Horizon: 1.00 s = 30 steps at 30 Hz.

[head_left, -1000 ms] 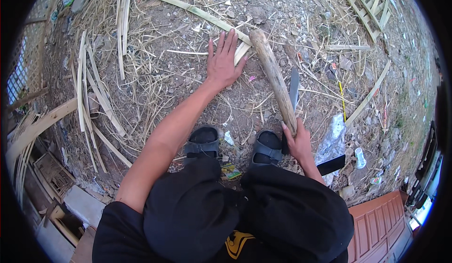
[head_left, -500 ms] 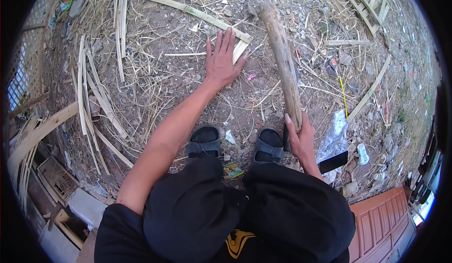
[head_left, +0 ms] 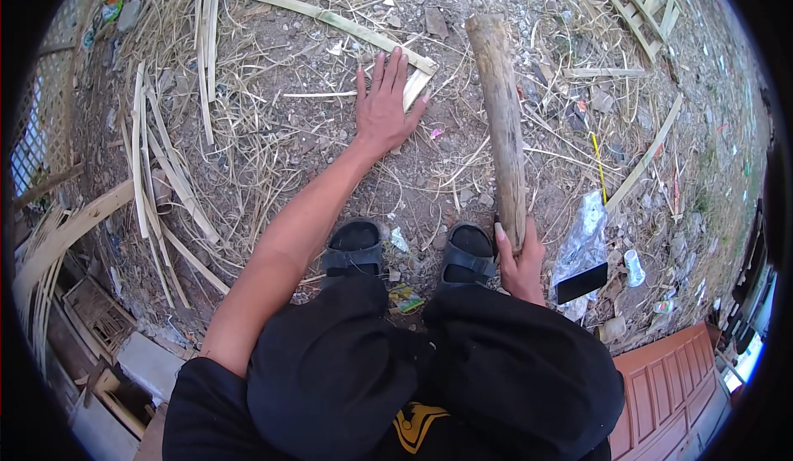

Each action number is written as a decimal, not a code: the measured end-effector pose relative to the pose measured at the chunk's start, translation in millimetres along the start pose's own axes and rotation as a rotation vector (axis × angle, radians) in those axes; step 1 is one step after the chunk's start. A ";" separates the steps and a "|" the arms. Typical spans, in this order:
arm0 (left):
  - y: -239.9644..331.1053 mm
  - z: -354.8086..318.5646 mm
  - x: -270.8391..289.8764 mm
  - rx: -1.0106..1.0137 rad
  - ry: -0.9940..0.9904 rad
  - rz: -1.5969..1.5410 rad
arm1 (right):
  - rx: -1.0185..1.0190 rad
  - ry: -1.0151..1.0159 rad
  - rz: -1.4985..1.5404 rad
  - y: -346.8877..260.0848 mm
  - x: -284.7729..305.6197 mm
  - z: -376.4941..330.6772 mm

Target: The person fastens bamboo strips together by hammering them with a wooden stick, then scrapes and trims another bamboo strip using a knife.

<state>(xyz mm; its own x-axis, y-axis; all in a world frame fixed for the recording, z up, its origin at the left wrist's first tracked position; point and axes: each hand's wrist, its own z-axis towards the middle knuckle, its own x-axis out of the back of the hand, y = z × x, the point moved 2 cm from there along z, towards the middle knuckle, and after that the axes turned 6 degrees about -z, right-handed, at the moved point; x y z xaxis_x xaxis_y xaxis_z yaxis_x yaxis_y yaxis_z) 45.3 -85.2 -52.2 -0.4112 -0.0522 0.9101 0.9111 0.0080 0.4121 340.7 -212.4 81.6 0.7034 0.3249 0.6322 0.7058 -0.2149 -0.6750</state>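
My left hand (head_left: 382, 116) lies flat with its fingers spread, the fingertips touching a long bamboo slat (head_left: 330, 20) on the ground. Under the slat's right end, a shorter pale slat (head_left: 418, 83) meets it at an angle, beside my index finger and thumb. In my right hand (head_left: 522, 269) is the near end of a thick wooden stick (head_left: 500, 122), gripped with the thumb along its top. The stick points away from me, and its blunt far end is to the right of the two slats.
Long split slats (head_left: 144, 155) lie at the left, with a lattice panel (head_left: 632, 2) at the far right. Near my right hand are a dark phone-like slab (head_left: 581, 283), clear plastic (head_left: 578, 238) and a white cup (head_left: 633, 268). My sandals (head_left: 355, 250) stand between my arms.
The stick's far end has swung slightly right, and my right hand has drawn a little closer to me. My left hand stays flat by the slats.
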 end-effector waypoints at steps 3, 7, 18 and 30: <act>0.1 -0.1 0.2 0.007 0.007 -0.010 | -0.162 -0.118 -0.078 -2.8 -1.2 -9.5; 0.8 1.1 0.9 -0.001 0.005 -0.018 | -0.205 -0.155 -0.204 7.7 -6.0 -13.0; 3.6 5.2 -1.6 0.011 0.022 -0.015 | -0.153 -0.239 -0.259 -0.3 -6.4 19.4; 4.0 5.8 -2.6 0.002 0.020 0.002 | -0.118 -0.228 -0.227 -8.8 -2.3 23.3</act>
<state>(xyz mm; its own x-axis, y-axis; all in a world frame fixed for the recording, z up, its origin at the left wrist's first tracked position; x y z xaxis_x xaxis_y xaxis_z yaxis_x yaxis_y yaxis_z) 49.9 -79.2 -52.6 -0.4091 -0.0722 0.9096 0.9116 0.0103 0.4108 331.0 -189.8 77.2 0.4999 0.5712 0.6510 0.8564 -0.2143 -0.4696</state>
